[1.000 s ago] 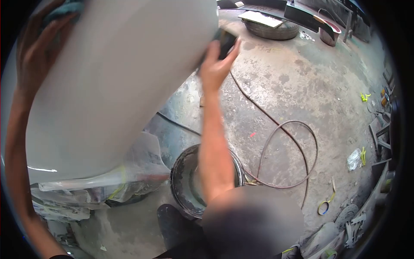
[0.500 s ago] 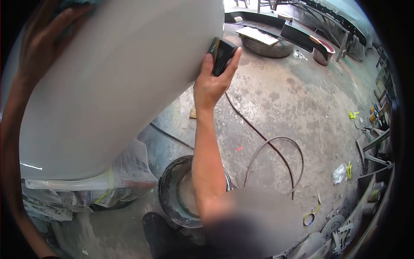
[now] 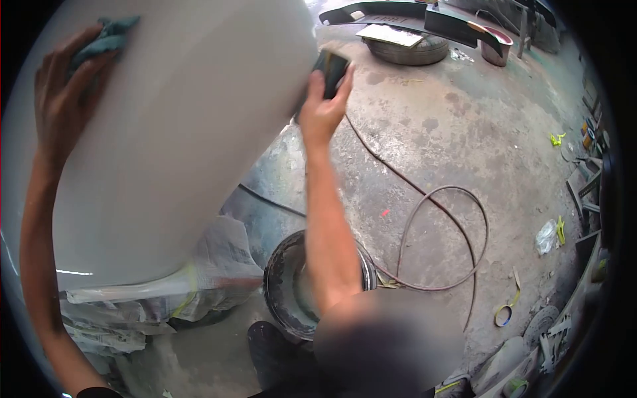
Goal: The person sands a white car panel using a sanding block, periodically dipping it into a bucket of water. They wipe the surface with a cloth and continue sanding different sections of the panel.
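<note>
A large, smooth, pale grey curved vehicle panel (image 3: 169, 126) fills the upper left. At the upper left, my left hand (image 3: 63, 99) is closed around a crumpled teal cloth (image 3: 109, 41) against the panel's surface. My right hand (image 3: 323, 109) grips a dark sanding block (image 3: 333, 71) between thumb and fingers, at the panel's right edge. The block's underside is hidden, so its contact with the panel cannot be seen fully. Newspaper and clear plastic masking (image 3: 225, 255) with yellow-green tape lie along the panel's lower edge.
A dark bucket (image 3: 271, 285) holding cloudy liquid stands below my right forearm. A hose (image 3: 434, 192) loops across the stained floor. A tyre (image 3: 411, 53), a black bumper (image 3: 458, 26) and a reddish bucket (image 3: 499, 48) are at the back. Loose parts (image 3: 554, 341) line the right side.
The view has shifted, with floor objects now farther right. My left hand and the teal cloth show more fully. My right hand and the sanding block have moved left and slightly up in view.
</note>
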The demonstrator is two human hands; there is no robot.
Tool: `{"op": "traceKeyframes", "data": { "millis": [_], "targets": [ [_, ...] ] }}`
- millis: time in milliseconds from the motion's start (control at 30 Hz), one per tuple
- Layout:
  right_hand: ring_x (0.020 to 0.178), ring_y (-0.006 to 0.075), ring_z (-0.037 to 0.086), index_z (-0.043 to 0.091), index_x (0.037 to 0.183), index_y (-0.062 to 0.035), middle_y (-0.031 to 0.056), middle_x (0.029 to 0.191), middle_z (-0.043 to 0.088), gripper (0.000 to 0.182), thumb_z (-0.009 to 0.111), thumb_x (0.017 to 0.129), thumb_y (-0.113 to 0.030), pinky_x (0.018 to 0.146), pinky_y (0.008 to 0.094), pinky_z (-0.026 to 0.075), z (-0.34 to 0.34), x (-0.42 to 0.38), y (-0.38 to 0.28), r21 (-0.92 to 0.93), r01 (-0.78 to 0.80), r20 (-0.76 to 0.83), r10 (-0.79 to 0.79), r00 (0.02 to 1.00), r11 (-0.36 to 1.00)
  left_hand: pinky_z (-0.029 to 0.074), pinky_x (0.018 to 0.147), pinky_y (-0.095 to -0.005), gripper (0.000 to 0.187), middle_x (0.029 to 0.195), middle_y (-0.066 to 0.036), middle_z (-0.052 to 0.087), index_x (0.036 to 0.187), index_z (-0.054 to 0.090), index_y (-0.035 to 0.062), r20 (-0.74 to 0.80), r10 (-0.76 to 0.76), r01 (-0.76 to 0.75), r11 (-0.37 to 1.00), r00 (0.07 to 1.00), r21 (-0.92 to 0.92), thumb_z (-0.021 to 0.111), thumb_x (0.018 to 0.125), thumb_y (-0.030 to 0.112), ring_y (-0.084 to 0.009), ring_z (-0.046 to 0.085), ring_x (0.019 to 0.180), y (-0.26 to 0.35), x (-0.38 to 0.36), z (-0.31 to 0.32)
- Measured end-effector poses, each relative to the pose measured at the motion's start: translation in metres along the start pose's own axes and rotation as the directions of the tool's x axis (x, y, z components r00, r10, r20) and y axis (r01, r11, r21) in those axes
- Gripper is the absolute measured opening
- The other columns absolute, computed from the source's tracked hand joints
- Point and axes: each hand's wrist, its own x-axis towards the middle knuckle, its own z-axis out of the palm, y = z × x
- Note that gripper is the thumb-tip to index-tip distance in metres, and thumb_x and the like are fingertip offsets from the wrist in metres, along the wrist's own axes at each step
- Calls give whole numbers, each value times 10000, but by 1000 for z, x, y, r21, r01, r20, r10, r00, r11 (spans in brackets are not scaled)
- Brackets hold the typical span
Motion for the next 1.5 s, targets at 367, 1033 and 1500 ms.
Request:
{"op": "traceKeyframes", "data": {
  "millis": [367, 1033, 1500],
  "targets": [
    [1301, 299, 540, 321, 1572, 37, 261, 1450, 523, 765, 703, 1005, -308, 1117, 401, 422, -5, -19, 10, 67, -126, -31, 129, 991, 990, 495, 1029, -390, 287, 1363, -47, 651, 1066, 767, 111, 17, -20, 20, 1000, 1000, -4, 829, 799, 26, -264, 610, 1261, 1, 0, 1],
    [1017, 400, 625, 457, 1566, -215, 174, 1154, 579, 748, 764, 886, -277, 828, 472, 548, 15, -117, -34, -340, 437, 107, -427, 898, 833, 470, 1011, -369, 280, 1341, 1, 650, 1016, 769, 166, -20, -40, 40, 999, 999, -3, 859, 764, 81, -229, 617, 1203, 16, 17, -11],
    [1014, 382, 634, 447, 1565, -202, 175, 1204, 605, 791, 811, 863, -240, 874, 470, 555, 11, -158, -31, -339, 372, 69, -372, 926, 864, 457, 1013, -372, 304, 1338, -1, 644, 1052, 774, 173, -15, -45, 44, 999, 999, -7, 852, 774, 79, -230, 611, 1209, 16, 15, -9]
  ]
}}
